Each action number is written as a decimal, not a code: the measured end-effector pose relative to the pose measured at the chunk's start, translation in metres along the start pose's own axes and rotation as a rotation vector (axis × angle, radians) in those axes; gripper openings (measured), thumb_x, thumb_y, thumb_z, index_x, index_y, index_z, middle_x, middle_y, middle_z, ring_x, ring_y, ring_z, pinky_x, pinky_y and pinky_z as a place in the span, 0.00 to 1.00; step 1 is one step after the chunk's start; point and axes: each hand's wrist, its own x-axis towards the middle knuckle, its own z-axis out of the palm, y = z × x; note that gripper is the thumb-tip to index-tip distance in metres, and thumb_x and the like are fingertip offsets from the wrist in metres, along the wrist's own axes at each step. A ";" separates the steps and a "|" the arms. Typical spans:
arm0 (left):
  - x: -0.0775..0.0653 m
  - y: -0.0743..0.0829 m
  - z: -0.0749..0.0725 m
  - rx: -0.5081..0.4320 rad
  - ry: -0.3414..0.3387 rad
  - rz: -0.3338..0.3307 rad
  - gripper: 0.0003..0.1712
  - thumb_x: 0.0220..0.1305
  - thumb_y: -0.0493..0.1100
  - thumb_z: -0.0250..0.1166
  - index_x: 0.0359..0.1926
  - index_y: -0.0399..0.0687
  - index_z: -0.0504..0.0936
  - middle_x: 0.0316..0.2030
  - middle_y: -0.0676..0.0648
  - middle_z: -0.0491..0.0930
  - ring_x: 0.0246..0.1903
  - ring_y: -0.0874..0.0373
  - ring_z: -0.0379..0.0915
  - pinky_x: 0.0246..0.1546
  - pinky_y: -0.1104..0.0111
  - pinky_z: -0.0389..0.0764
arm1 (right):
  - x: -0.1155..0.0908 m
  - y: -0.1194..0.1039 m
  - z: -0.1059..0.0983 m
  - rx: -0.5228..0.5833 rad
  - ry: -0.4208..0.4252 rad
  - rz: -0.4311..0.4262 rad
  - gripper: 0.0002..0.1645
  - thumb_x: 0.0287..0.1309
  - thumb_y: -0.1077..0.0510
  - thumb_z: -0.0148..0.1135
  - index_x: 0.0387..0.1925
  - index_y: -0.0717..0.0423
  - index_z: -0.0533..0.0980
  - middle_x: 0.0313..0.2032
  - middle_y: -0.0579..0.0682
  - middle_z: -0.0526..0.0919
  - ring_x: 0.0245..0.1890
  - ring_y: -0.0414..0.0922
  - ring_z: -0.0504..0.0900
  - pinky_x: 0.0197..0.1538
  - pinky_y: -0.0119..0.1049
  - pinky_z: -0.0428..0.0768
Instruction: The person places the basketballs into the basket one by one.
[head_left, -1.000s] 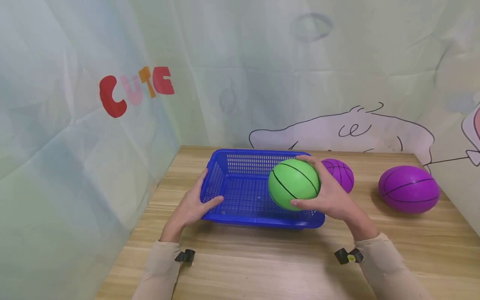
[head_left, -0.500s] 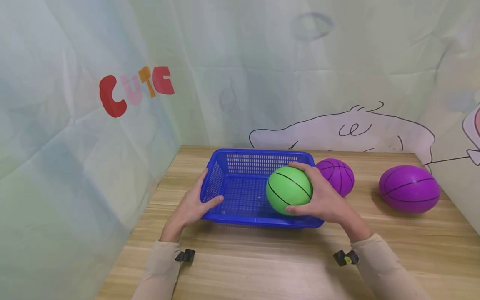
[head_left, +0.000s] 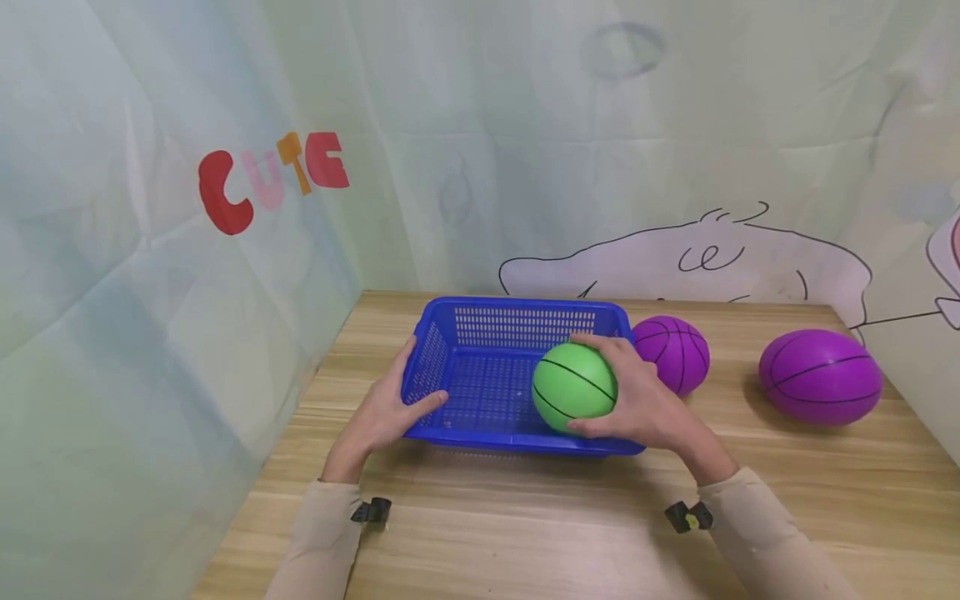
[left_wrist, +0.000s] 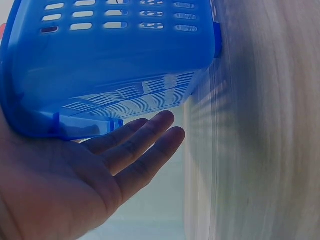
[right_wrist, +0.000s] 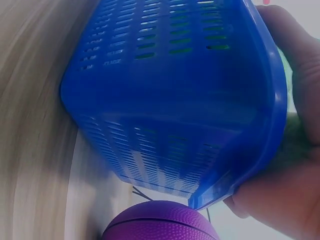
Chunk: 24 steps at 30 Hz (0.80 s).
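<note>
In the head view a green ball (head_left: 573,387) with black lines sits low inside the right end of a blue plastic basket (head_left: 517,443). My right hand (head_left: 637,396) holds that ball from its right side, thumb in front and fingers at the back. Whether the ball touches the basket floor is hidden. At the basket's left end my left hand (head_left: 385,408) grips the rim, thumb over the inside. The left wrist view has its fingers (left_wrist: 145,160) outside the basket wall. A purple ball (head_left: 675,354) stands just right of the basket, behind my right hand.
Farther right on the wooden table (head_left: 480,525) lies a second purple ball (head_left: 820,377), oval in outline. Printed fabric walls (head_left: 442,150) close off the back and left side. A black wrist camera (head_left: 688,517) is strapped to each sleeve.
My right hand has lowered the green ball deeper into the basket and slightly left, keeping its hold. The left hand and both purple balls have stayed put.
</note>
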 end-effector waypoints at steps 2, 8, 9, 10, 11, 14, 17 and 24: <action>0.000 0.000 0.000 -0.002 0.002 0.002 0.66 0.73 0.63 0.72 0.93 0.52 0.39 0.89 0.34 0.48 0.84 0.28 0.52 0.81 0.30 0.57 | 0.000 -0.001 0.001 -0.041 -0.008 -0.014 0.63 0.45 0.35 0.90 0.81 0.37 0.69 0.69 0.55 0.75 0.65 0.54 0.78 0.65 0.68 0.70; 0.000 -0.001 0.000 -0.006 0.003 0.008 0.65 0.74 0.61 0.72 0.92 0.51 0.39 0.89 0.34 0.48 0.84 0.27 0.53 0.80 0.30 0.57 | -0.001 -0.003 0.001 -0.100 -0.012 -0.063 0.54 0.47 0.41 0.90 0.75 0.40 0.75 0.68 0.55 0.77 0.68 0.54 0.76 0.66 0.67 0.64; 0.000 -0.001 0.000 -0.005 0.002 0.007 0.65 0.73 0.62 0.72 0.93 0.51 0.39 0.89 0.35 0.48 0.84 0.28 0.52 0.81 0.30 0.57 | -0.001 -0.003 0.001 -0.104 -0.013 -0.064 0.54 0.48 0.42 0.90 0.75 0.40 0.75 0.68 0.55 0.77 0.69 0.55 0.76 0.66 0.69 0.63; 0.001 -0.001 0.000 -0.004 0.002 0.007 0.65 0.73 0.63 0.72 0.93 0.51 0.39 0.89 0.35 0.48 0.84 0.28 0.52 0.81 0.30 0.57 | -0.001 -0.003 0.000 -0.104 -0.014 -0.064 0.53 0.48 0.42 0.90 0.75 0.40 0.75 0.68 0.56 0.77 0.69 0.55 0.76 0.66 0.70 0.63; 0.001 -0.001 0.000 -0.004 0.002 0.006 0.66 0.73 0.63 0.72 0.93 0.51 0.39 0.89 0.35 0.47 0.84 0.28 0.52 0.81 0.30 0.57 | -0.001 -0.003 0.000 -0.105 -0.015 -0.063 0.53 0.48 0.42 0.90 0.75 0.41 0.75 0.69 0.56 0.77 0.69 0.56 0.76 0.67 0.72 0.63; 0.001 -0.001 0.000 0.004 0.002 0.007 0.67 0.73 0.66 0.71 0.92 0.51 0.38 0.89 0.35 0.47 0.84 0.27 0.52 0.80 0.29 0.57 | -0.001 -0.003 -0.001 -0.105 -0.007 -0.065 0.53 0.48 0.43 0.90 0.74 0.42 0.75 0.69 0.56 0.77 0.70 0.57 0.75 0.66 0.74 0.63; 0.002 -0.001 0.000 0.009 0.003 0.006 0.67 0.72 0.68 0.71 0.92 0.50 0.39 0.89 0.34 0.48 0.84 0.27 0.52 0.80 0.29 0.58 | -0.001 -0.004 -0.002 -0.107 0.004 -0.066 0.53 0.48 0.43 0.91 0.74 0.42 0.75 0.69 0.57 0.77 0.70 0.58 0.75 0.65 0.74 0.64; 0.001 0.000 -0.001 0.008 -0.001 0.000 0.66 0.73 0.65 0.71 0.93 0.51 0.38 0.89 0.34 0.47 0.85 0.27 0.51 0.81 0.30 0.57 | -0.001 -0.005 -0.003 -0.112 0.022 -0.071 0.54 0.49 0.44 0.91 0.75 0.42 0.74 0.68 0.56 0.77 0.70 0.58 0.75 0.64 0.73 0.64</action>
